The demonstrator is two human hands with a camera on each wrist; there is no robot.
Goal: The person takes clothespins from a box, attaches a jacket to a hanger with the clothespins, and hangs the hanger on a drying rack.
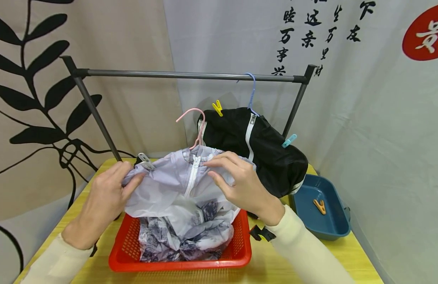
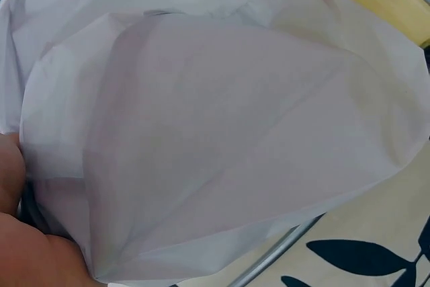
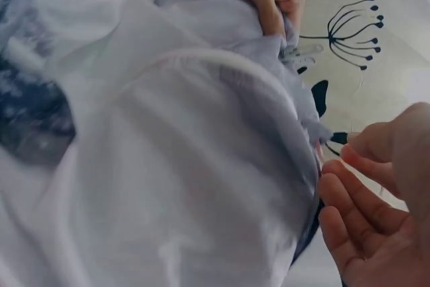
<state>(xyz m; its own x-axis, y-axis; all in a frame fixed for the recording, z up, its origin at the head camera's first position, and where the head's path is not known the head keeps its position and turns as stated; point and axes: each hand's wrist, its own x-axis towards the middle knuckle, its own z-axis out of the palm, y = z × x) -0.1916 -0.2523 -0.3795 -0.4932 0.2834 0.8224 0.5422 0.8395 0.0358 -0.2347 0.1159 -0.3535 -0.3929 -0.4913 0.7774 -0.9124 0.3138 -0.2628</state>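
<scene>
A pale lilac-and-white zip jacket with a dark patterned lower part hangs over the basket. A pink hanger sticks out of its collar, its hook off the rail. My left hand grips the jacket's shoulder at the left, thumb in front. Beside those fingers a grey clothespin sits at the shoulder. By the collar and white zipper is my right hand, its fingers loosely bent with nothing visible between them. In the right wrist view those fingers are beside the collar edge.
A red basket stands under the jacket on the yellow table. Behind, a black jacket with yellow and blue clothespins hangs by a blue hanger from the grey rail. At right, a blue basin holds an orange clothespin.
</scene>
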